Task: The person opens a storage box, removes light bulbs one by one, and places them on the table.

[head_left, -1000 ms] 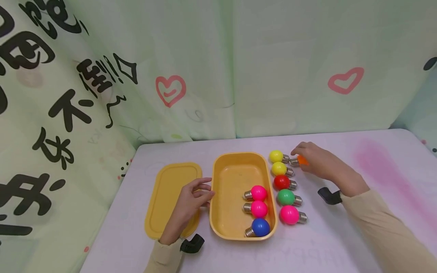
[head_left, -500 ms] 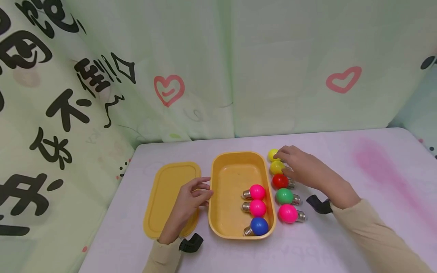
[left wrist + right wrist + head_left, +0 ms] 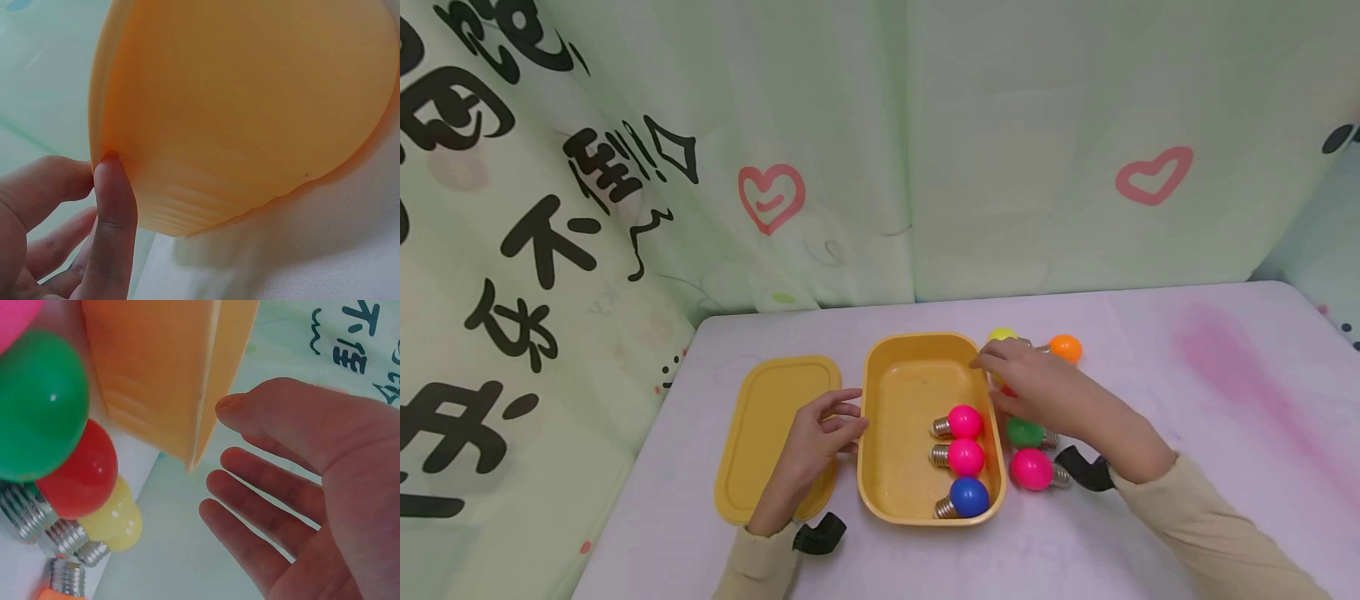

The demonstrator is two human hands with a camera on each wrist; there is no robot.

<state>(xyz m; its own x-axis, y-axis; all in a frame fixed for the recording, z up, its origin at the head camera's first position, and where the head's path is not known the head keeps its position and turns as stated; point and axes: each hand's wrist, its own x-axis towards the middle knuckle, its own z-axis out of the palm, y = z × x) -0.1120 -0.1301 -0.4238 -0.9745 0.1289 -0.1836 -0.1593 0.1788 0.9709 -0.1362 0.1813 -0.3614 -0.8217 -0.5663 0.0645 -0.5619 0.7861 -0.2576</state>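
Observation:
A yellow-orange plastic container [image 3: 906, 392] stands mid-table with two pink bulbs [image 3: 965, 422] and a blue bulb [image 3: 968, 497] along its right side. My left hand [image 3: 822, 427] rests at its left side, thumb and index fingertips touching the rim. My right hand [image 3: 1037, 387] reaches over the right rim with spread fingers and nothing held, as the right wrist view shows. Under and around it, a row of bulbs lies beside the container: yellow bulbs [image 3: 115, 519], a red bulb [image 3: 84, 472], a green bulb [image 3: 1025, 432] and a pink bulb [image 3: 1032, 469]. An orange bulb [image 3: 1065, 348] lies behind the hand.
The matching yellow lid [image 3: 767, 433] lies flat on the table left of the container, partly under my left hand and forearm. A pale cloth covers the table [image 3: 1150, 333]. Green curtain [image 3: 1000, 167] hangs behind the table and along its left side.
My right hand has left the orange bulb on the table and moved left across the row of bulbs to the container's right rim. My left hand stays in place.

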